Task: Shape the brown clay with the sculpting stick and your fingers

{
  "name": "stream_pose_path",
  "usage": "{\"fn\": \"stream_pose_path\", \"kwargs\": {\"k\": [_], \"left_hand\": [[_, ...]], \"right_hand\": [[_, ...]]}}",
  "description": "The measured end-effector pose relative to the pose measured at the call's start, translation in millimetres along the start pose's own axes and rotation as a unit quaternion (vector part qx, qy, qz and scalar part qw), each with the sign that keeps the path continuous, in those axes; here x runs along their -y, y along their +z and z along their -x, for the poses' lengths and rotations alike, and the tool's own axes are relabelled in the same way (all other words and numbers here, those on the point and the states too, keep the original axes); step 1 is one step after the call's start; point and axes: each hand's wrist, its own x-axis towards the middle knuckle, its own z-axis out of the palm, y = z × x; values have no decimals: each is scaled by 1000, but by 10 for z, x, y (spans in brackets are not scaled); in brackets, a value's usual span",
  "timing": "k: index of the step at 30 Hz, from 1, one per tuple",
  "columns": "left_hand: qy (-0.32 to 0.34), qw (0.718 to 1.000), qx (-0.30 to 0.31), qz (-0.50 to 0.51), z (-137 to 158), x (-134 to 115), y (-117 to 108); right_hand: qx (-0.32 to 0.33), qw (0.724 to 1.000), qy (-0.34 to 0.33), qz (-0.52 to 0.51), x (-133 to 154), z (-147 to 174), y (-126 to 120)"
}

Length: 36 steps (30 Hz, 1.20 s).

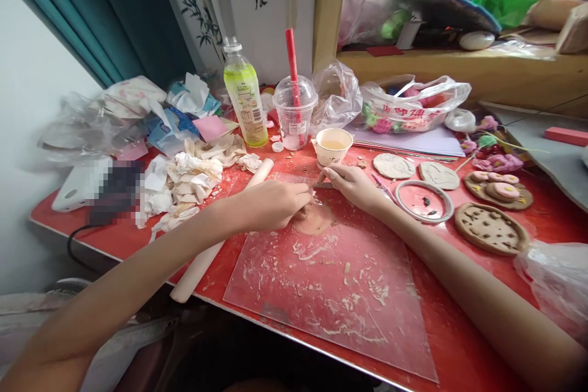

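Observation:
My left hand (281, 203) is closed, its fingers bent down and pressed together over the clear board (316, 294). What its fingertips hold is hidden; a round damp patch (316, 220) shows just below them. Opposite it, my right hand (351, 187) rests at the board's far edge, fingers bent around the end of a thin greyish strip (324, 185). A paper cup (334, 146) of cloudy liquid stands right behind this hand. Dried clay crumbs (353, 300) are scattered over the board. Partly behind my left forearm lies a pale rolling pin (197, 275).
Left are crumpled tissues (184, 184). Behind stand a bottle of yellow-green drink (245, 98) and a plastic cup (295, 110) with a red straw. Right are flat clay pieces (393, 166), a ring (425, 201), a spotted clay disc (491, 229) and plastic bags (413, 104).

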Motion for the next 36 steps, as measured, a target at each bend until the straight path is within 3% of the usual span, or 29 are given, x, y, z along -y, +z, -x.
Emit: {"fn": "stream_pose_path", "kwargs": {"k": [3,7,10,13,18,21,24,27,31,36], "left_hand": [[25,1000,8,-3,110,-118,-11],[77,996,-21,25,-154,-176,1],[40,998,-29,36,-296,-69,17],[13,999,-26,17,-149,-1,35],[68,997,-34,-16,79,-186,56],[93,994,-49,-40,-124,-247,66],[63,996,-52,-45,-295,-149,73],[35,998,-42,-41,-171,-49,69],[58,997,-34,-40,90,-142,43],[91,994,-37,-46,-204,-224,41]], "right_hand": [[8,1000,9,9,20,-3,4],[1,1000,11,2,8,-1,11],[-3,1000,3,4,-5,1,3],[-1,1000,1,10,-9,-3,0],[-6,1000,1,6,-4,-14,20],[-8,1000,9,9,9,-7,18],[-6,1000,15,-1,25,3,1],[-9,1000,11,5,29,2,-7],[-14,1000,1,10,18,-5,4],[-11,1000,12,6,20,0,0]]}}
